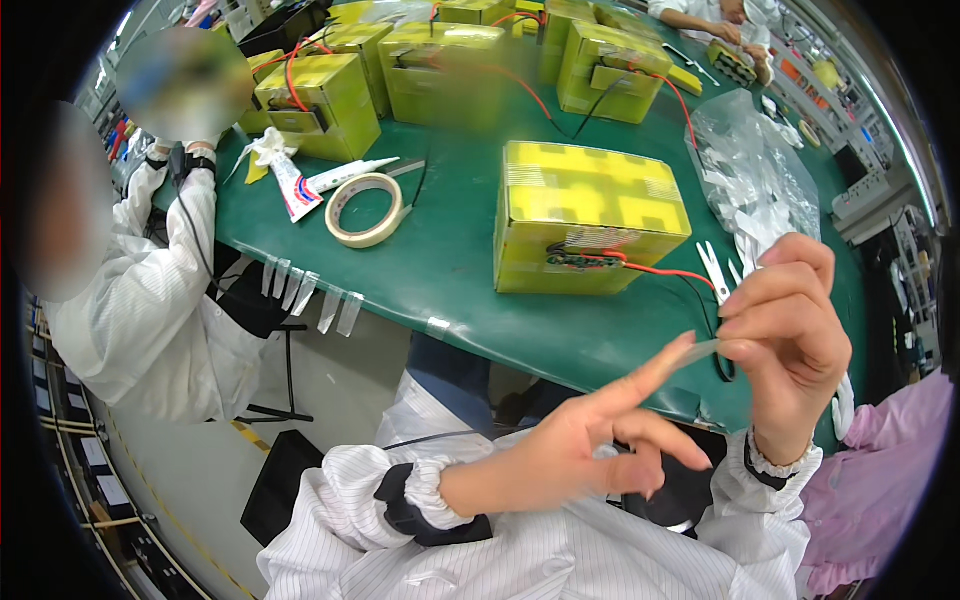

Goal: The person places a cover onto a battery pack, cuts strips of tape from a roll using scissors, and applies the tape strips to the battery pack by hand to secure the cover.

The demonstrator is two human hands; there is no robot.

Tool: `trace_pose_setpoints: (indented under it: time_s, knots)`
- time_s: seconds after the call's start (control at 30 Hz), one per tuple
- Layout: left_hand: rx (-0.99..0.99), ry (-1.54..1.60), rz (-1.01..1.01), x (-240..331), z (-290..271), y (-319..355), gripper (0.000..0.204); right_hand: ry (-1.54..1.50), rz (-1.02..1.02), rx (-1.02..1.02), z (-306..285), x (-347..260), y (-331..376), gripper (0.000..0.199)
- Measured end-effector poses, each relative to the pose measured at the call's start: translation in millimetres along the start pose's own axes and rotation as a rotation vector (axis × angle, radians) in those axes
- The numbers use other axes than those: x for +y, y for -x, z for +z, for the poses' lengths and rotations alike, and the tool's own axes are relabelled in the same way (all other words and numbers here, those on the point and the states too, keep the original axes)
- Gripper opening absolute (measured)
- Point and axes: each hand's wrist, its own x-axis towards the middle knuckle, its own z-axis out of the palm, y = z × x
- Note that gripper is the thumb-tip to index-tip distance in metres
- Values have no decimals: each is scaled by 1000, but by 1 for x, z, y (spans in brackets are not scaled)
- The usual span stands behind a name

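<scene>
My right hand (795, 345) pinches one end of a short strip of clear tape (698, 352) between thumb and fingers. The strip's other end meets the outstretched index fingertip of my left hand (590, 440); that hand's other fingers are apart, loosely bent. Beyond my hands a yellow-wrapped battery pack (590, 220) stands on the green table (440, 270). A small circuit board (582, 260) shows on its near side, with a red wire (670, 271) and a black wire running right. Scissors (712, 270) lie beside it, partly hidden behind my right hand.
Several more yellow packs (615, 75) with wires stand along the back. A masking tape roll (338, 222), a glue tube (297, 192) and a clear plastic bag (750, 160) lie about. Clear tape strips (350, 312) hang from the front edge. Co-workers sit left, far right and in pink (880, 490).
</scene>
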Motion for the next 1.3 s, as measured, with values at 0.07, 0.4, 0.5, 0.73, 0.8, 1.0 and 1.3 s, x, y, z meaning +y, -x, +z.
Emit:
trace_pose_setpoints:
  time_s: [0.07,0.4,0.5,0.73,0.8,1.0,1.3]
  knots:
    - [-100,4,-68,6,7,-2,96,32,-59,88,-8,-2,4,12]
    - [-224,8,-21,35,47,-2,72,-37,-226,339,-15,2,30,11]
    - [77,387,-200,31,44,9,86,-225,-159,608,-33,11,33,13]
    - [349,-1615,652,57,-8,2,49,-292,122,-45,-16,47,-3,5]
    - [428,-2158,584,74,-2,-22,51,-272,48,-70,-4,69,-8,7]
    - [411,-2197,406,67,-24,-57,59,-444,96,-166,13,92,-11,12]
    - [354,-2280,413,60,-27,-70,48,-358,73,-165,24,100,-11,19]
